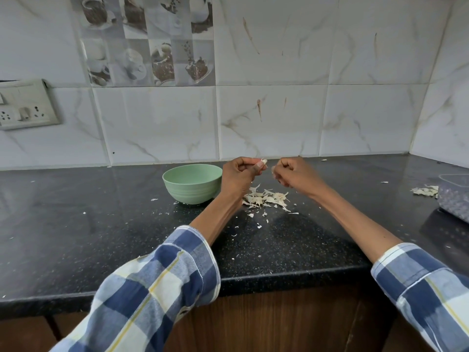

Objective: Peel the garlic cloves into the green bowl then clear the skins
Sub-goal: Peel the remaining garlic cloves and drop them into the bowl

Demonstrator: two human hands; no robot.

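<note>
Pinching a small, light, slippery pale garlic clove point(264, 161) by its tip, the left hand point(239, 174) steadies it right of the pale green ribbed bowl point(192, 183) while the right hand point(294, 174), fingers curled, nips papery skin.

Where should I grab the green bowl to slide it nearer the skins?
Grip the green bowl by its rim, from above on its left side. It stands upright and open-topped, and the left hand crowds its right side, so fingers can pinch the thin left lip.

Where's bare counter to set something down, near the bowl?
Free: counter left of the green bowl, out toward the switchboard, with only stray flecks. Also the front strip between the sleeves.
Crowded: skin pile under the left hand and right hand; more skins beside the plastic container.
</note>
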